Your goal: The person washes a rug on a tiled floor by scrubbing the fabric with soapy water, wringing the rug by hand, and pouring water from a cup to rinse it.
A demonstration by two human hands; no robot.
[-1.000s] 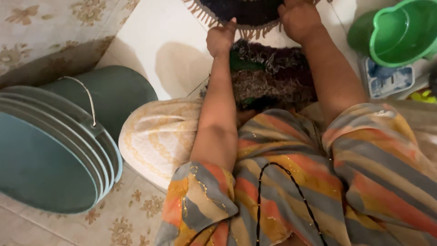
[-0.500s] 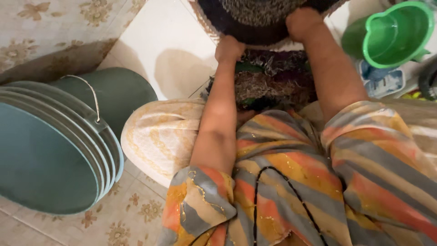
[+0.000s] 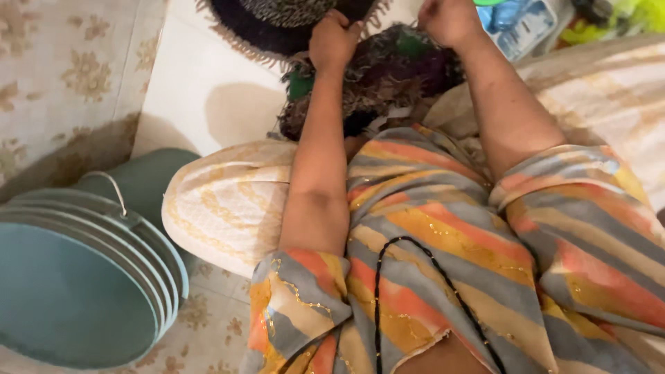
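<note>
Both hands have dropped lower and nearer since a second ago, pulling the dark fringed mat (image 3: 277,21) over the shaggy rug pile (image 3: 377,79). Left hand (image 3: 334,41) and right hand (image 3: 449,21) are fisted tight on its edge, arms stretched forward. Teal bucket (image 3: 83,277) sits left.

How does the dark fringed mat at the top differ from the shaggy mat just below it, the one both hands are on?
The dark fringed mat lies flat on the white tile with a neat fringe along its edge; the shaggy mat is bunched into a heap. The fringed mat looks near black with a speckled middle; the shaggy one mixes brown, purple and green tufts. The left hand grips where they meet; the right hand is at the shaggy mat's far edge. Both are textile floor mats.
</note>
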